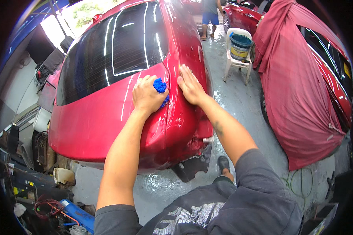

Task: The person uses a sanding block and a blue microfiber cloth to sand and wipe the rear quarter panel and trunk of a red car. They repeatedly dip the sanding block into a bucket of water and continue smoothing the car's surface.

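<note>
In front of me is the back of a glossy red car [102, 125], with a dark rear window [117, 43] that reflects ceiling lights. My left hand [147, 94] is closed around a crumpled bright blue cloth [160, 85] and rests on the tailgate near its right edge, below the window. Part of the cloth sticks out beside the thumb; the rest is hidden in the fist. My right hand [191, 84] lies flat on the rear corner panel just right of the tailgate seam, fingers stretched out, holding nothing.
A white plastic chair [232, 62] carries a dark bucket [240, 46]. To the right stands a car under a red cover [290, 86]. A person [211, 17] is at the far end. Car parts and a blue cylinder [77, 214] crowd the left; a green hose [302, 188] lies at right.
</note>
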Motion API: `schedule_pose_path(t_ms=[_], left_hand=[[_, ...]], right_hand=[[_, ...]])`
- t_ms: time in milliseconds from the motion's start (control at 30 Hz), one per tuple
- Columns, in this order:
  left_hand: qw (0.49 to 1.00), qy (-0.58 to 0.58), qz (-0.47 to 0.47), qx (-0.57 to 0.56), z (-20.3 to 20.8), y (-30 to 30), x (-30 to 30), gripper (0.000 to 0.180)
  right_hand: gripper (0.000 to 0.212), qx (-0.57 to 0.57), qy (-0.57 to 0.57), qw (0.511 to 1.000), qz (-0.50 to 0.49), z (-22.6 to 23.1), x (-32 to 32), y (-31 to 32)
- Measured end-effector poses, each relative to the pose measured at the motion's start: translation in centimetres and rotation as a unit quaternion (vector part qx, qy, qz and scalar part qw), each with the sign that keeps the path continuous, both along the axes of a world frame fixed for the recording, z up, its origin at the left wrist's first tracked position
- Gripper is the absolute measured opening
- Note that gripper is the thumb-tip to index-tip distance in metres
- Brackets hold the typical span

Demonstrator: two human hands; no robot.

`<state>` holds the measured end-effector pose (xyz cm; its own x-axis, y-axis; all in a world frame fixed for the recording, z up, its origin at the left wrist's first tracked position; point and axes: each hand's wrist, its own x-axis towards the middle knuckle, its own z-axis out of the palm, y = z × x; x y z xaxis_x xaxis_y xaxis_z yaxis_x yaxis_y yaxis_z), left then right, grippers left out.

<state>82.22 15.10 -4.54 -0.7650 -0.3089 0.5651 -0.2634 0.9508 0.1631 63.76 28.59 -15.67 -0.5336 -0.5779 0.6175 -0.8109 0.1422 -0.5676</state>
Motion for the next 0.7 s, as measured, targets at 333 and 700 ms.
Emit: schedule_pose_path(t_ms=[333,700], left_hand=[[0.995,0.03,0.086,-0.026,0.1,-3.6,-19.9,0.038],[0.989,0.031,0.141,-0.033,-1.0,-3.6,-23.4,0.043]], right_hand=[[0.084,0.068,0.105,0.97,0.209,-1.6,-2.3,7.5],[0.081,0.103,0.106,0.961,0.232,-0.8,-8.2,7.4]])
